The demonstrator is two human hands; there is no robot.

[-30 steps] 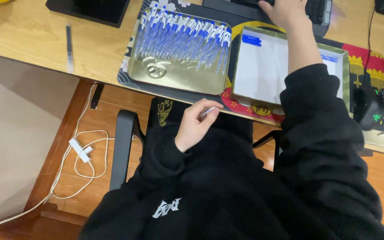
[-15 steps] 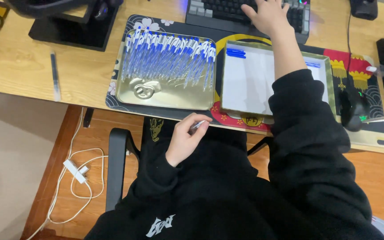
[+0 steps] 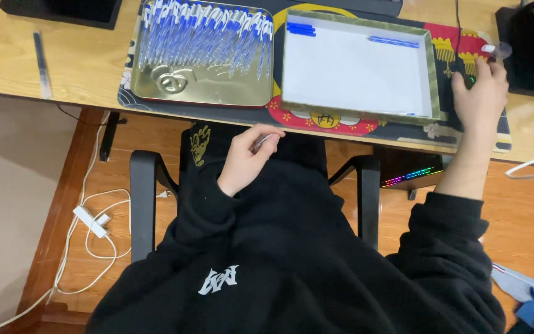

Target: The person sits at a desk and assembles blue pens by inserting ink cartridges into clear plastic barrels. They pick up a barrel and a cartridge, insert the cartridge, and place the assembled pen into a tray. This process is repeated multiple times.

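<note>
Pen (image 3: 266,140) pinched in left hand (image 3: 246,159); right hand (image 3: 480,99) cupped over mouse (image 3: 472,79).

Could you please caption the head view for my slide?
Left hand pinches a small pen part below the desk; right hand rests on a mouse.

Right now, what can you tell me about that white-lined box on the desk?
The box is a shallow open rectangle with olive-green walls and a plain white inside. It looks like card. It lies flat on the patterned desk mat, just right of the gold metal tray. Inside, a few blue pen parts lie along the far wall; the rest is bare. Neither hand touches it.
</note>
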